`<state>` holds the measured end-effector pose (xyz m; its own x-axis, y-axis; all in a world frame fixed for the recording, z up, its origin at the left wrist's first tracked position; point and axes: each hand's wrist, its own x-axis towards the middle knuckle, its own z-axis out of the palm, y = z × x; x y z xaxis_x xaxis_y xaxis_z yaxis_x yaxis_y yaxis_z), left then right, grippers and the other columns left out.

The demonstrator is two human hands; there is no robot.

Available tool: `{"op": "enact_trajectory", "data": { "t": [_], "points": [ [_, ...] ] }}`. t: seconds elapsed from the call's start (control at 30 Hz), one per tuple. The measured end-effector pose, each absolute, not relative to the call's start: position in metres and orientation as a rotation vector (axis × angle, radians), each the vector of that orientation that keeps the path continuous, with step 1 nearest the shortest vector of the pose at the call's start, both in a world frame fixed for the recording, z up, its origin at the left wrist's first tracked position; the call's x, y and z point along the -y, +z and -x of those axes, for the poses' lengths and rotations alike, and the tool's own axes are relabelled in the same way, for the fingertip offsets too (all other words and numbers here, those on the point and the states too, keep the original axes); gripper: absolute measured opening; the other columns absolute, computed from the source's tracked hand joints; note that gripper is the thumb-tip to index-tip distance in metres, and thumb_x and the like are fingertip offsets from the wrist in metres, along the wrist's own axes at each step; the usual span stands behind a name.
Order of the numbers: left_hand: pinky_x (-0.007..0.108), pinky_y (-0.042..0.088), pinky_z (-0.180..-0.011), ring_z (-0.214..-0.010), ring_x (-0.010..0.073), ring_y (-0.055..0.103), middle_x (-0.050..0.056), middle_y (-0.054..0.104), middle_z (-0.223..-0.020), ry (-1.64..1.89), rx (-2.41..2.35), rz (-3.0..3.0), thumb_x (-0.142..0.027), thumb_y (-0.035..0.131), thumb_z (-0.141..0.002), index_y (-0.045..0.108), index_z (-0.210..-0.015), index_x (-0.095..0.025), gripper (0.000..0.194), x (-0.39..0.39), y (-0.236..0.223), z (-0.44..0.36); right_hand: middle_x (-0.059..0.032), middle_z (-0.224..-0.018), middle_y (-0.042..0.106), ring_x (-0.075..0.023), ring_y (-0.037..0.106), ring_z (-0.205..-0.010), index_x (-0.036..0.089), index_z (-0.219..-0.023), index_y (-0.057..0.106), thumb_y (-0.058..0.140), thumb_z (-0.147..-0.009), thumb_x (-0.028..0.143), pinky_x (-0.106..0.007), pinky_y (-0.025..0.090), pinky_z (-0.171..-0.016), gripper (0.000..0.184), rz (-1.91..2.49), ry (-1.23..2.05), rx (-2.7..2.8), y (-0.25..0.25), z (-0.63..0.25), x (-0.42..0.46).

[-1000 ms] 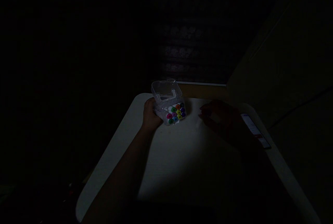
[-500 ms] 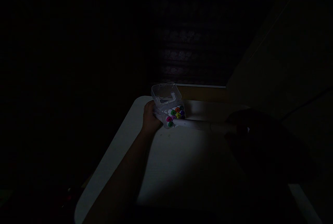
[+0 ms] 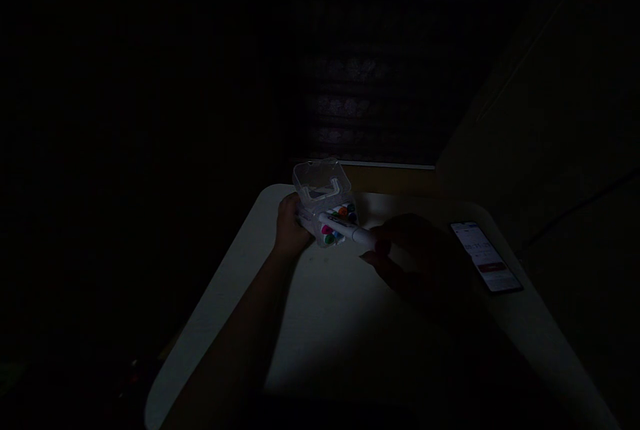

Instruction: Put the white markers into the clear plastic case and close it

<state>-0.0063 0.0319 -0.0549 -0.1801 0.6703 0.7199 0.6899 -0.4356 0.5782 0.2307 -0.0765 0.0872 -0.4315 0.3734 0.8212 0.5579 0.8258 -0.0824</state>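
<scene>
In the dim light my left hand point(image 3: 291, 225) is wrapped round the left side of a clear plastic case point(image 3: 309, 215), which stands on the white table point(image 3: 320, 310). Its see-through lid point(image 3: 321, 177) is tipped up and back. Inside, several white markers with coloured ends, among them an orange-tipped marker point(image 3: 343, 212), face toward me. My right hand point(image 3: 400, 253), dark and in shadow, pinches one white marker point(image 3: 353, 230) between thumb and fingers. That marker's far end overlaps the case's opening; whether it is inside cannot be made out.
A phone point(image 3: 487, 258) with a lit screen lies near the table's right edge. Behind the table hangs a dark patterned surface point(image 3: 345, 107). A wall point(image 3: 560, 150) rises at the right, with a thin cable across it. The left side is nearly black.
My right hand has moved left toward the case with the marker, uncovering the phone. The marker now slants across the case's opening. My left hand keeps its hold on the case.
</scene>
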Motion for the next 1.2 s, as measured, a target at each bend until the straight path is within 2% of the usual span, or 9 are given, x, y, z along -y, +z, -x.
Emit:
{"op": "enact_trajectory", "data": {
  "t": [0.27, 0.47, 0.6, 0.73, 1.2],
  "points": [
    [0.038, 0.044, -0.087, -0.104, 0.0262, 0.053, 0.013, 0.055, -0.116, -1.771, 1.681, 2.024, -0.029, 0.07, -0.065, 0.052, -0.114, -0.013, 0.054, -0.0321, -0.0568, 0.006, -0.0037, -0.084, 0.069, -0.0125, 0.064, -0.077, 0.013, -0.102, 0.061, 0.059, -0.086, 0.027, -0.023, 0.051, -0.068, 0.021, 0.662, -0.281, 2.127, 0.0833, -0.2281, 0.0726],
    [0.037, 0.045, -0.085, -0.103, 0.025, 0.054, 0.01, 0.056, -0.117, -1.783, 1.711, 2.01, -0.026, 0.07, -0.063, 0.051, -0.114, -0.017, 0.055, -0.0315, -0.0567, 0.0061, -0.0041, -0.089, 0.07, -0.0121, 0.065, -0.082, 0.015, -0.104, 0.06, 0.057, -0.088, 0.026, -0.023, 0.052, -0.072, 0.021, 0.658, -0.222, 2.15, 0.0812, -0.2274, 0.0713],
    [0.038, 0.044, -0.086, -0.105, 0.0259, 0.053, 0.012, 0.055, -0.118, -1.77, 1.744, 2.017, -0.024, 0.072, -0.063, 0.05, -0.115, -0.014, 0.057, -0.0313, -0.0563, 0.0064, -0.0023, -0.09, 0.07, -0.0119, 0.065, -0.08, 0.017, -0.103, 0.059, 0.057, -0.086, 0.021, -0.023, 0.052, -0.068, 0.017, 0.703, -0.101, 2.135, 0.078, -0.2268, 0.0712],
    [0.038, 0.043, -0.087, -0.105, 0.0263, 0.052, 0.014, 0.053, -0.121, -1.771, 1.768, 2.034, -0.022, 0.072, -0.063, 0.05, -0.117, -0.012, 0.059, -0.0308, -0.0557, 0.0067, -0.003, -0.089, 0.07, -0.0117, 0.065, -0.076, 0.017, -0.101, 0.059, 0.054, -0.086, 0.018, -0.023, 0.051, -0.063, 0.016, 0.718, -0.116, 2.111, 0.0769, -0.2267, 0.071],
    [0.04, 0.043, -0.088, -0.105, 0.0281, 0.053, 0.014, 0.056, -0.118, -1.848, 1.817, 1.987, -0.021, 0.07, -0.061, 0.052, -0.117, -0.011, 0.06, -0.0292, -0.0543, 0.0047, -0.0044, -0.087, 0.07, -0.0127, 0.065, -0.078, 0.016, -0.094, 0.061, 0.051, -0.086, 0.016, -0.023, 0.052, -0.067, 0.013, 0.7, -0.074, 2.104, 0.0778, -0.2268, 0.0683]
  ]
}}
